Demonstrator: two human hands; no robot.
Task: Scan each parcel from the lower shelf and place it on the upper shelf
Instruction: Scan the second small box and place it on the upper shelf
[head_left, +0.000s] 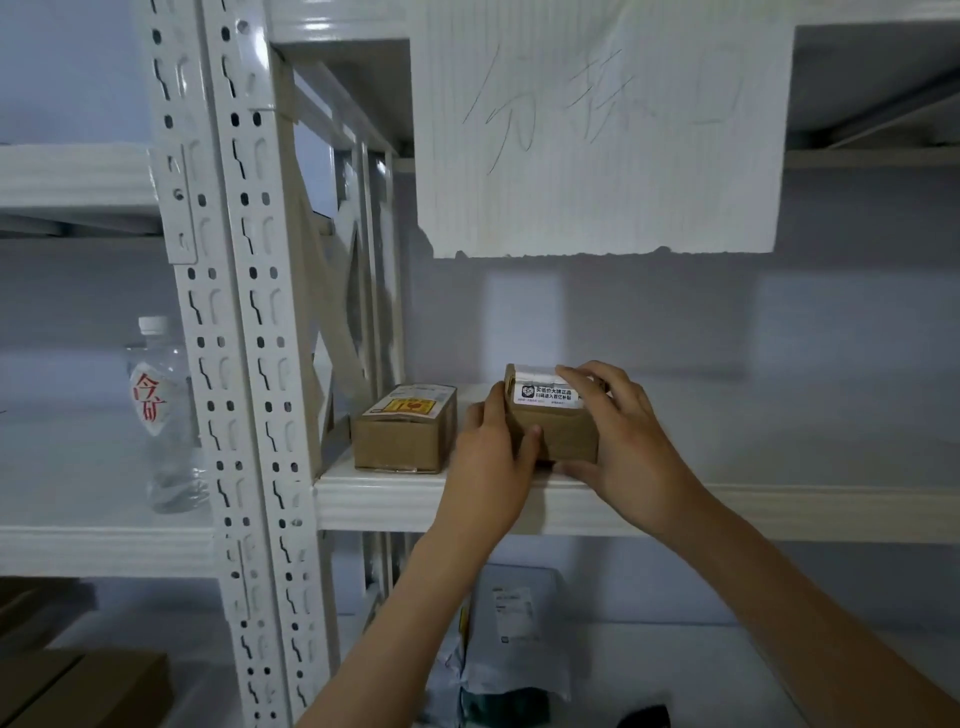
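A small brown cardboard parcel (563, 434) with a white printed label on top sits on the white upper shelf (753, 512), near its front edge. My left hand (491, 462) grips its left side, thumb on the front face. My right hand (621, 439) holds its right side, fingers curled over the top label and thumb under the front corner. A second brown parcel (402, 431) with a yellow label rests on the same shelf just to the left, apart from my hands. On the lower shelf a grey plastic mailer (511, 644) lies below my arms.
A white perforated upright post (244, 364) stands left of the parcels. A clear water bottle (161, 415) stands on the neighbouring shelf at left. A white handwritten sheet (602, 130) hangs above. Brown cartons (83, 691) sit at the lower left. A dark object (644, 717) lies bottom centre.
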